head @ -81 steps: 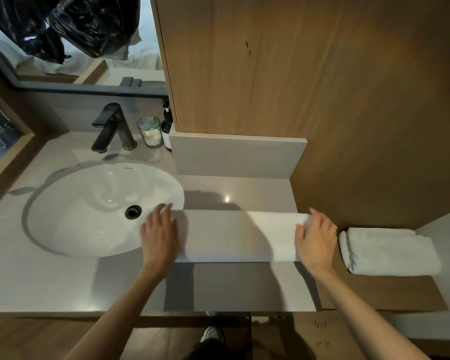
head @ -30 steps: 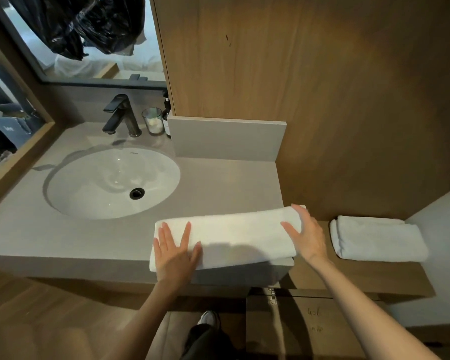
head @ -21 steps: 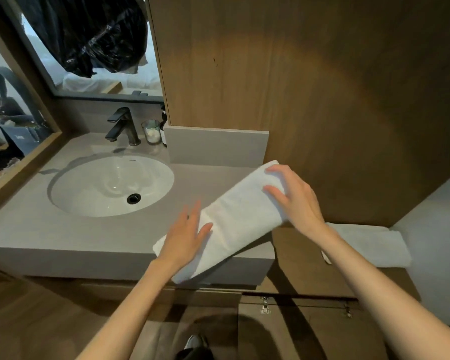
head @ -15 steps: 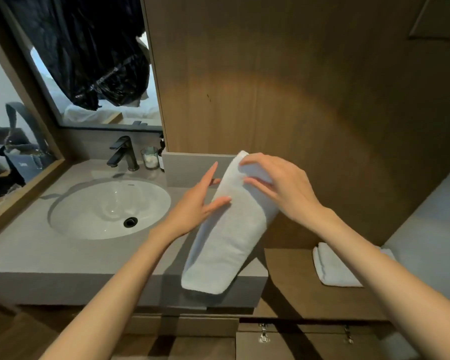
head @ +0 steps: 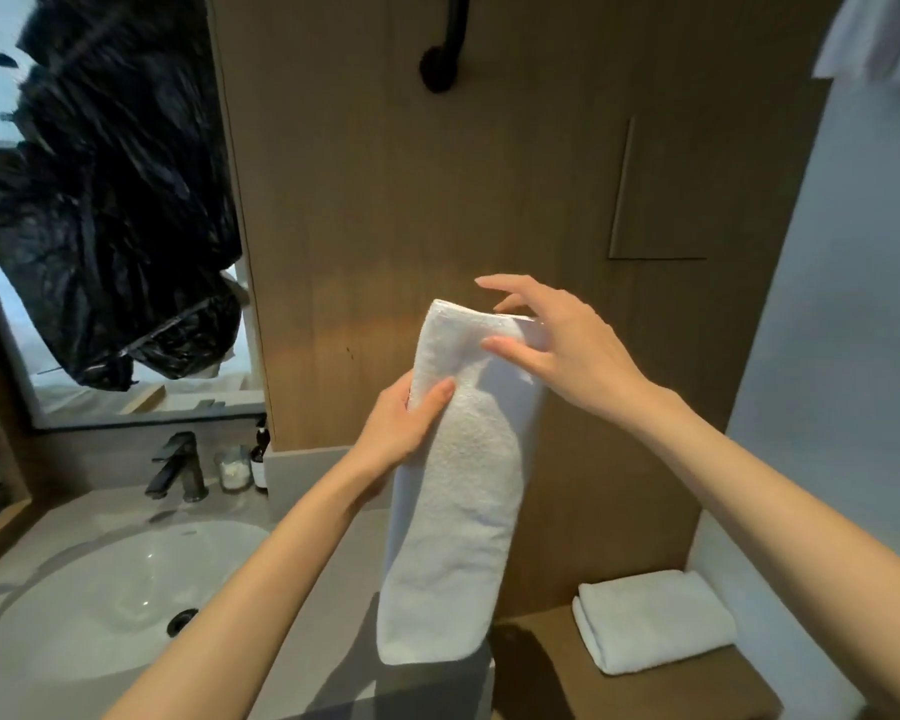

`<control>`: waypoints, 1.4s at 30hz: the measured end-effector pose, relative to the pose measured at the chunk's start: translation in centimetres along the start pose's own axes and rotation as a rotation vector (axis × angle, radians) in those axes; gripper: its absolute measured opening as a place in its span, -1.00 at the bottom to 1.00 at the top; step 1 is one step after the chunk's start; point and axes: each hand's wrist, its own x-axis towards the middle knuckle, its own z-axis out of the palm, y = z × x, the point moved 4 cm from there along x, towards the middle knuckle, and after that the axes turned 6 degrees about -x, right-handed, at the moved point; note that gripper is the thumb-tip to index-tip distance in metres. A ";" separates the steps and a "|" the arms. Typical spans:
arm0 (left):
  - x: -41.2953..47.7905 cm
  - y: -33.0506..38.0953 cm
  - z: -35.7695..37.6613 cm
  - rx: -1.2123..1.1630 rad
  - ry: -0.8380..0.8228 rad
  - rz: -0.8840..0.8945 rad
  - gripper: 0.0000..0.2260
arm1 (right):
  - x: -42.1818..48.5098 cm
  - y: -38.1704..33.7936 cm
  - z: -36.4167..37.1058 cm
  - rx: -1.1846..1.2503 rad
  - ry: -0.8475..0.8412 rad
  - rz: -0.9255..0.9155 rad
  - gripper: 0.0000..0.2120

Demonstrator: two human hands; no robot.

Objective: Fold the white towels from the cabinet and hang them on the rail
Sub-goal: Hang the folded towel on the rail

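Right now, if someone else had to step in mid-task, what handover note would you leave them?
Left hand: gripping the folded towel at its left edge, towel hanging upright above the counter.
Right hand: pinching the towel's top end.
Second folded towel: lying on the wooden shelf at the right.
Black rail: on the wood wall above, nothing on its visible end.
Done: this towel is folded.
Left: hang it, then the second one.

Bathroom: sink (head: 100, 589), faucet (head: 178, 467), mirror (head: 105, 324)
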 end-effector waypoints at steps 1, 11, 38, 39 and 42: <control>0.3 0.7 0.2 -0.020 0.005 0.013 -0.89 | -0.4 0.5 -1.1 0.017 0.019 0.057 -0.49; 4.1 9.6 7.7 -0.114 -0.117 0.124 -0.77 | -3.1 4.9 -11.7 0.258 0.293 0.337 -0.77; 17.4 22.6 33.4 -0.160 -0.040 0.199 -0.73 | 7.0 27.2 -37.7 0.231 0.584 0.287 -0.63; 18.3 23.0 33.5 -0.163 -0.021 0.213 -0.72 | 7.8 27.7 -38.0 0.181 0.578 0.285 -0.64; 21.0 24.1 33.1 -0.218 -0.010 0.241 -0.70 | 10.1 29.0 -38.0 0.027 0.518 0.274 -0.68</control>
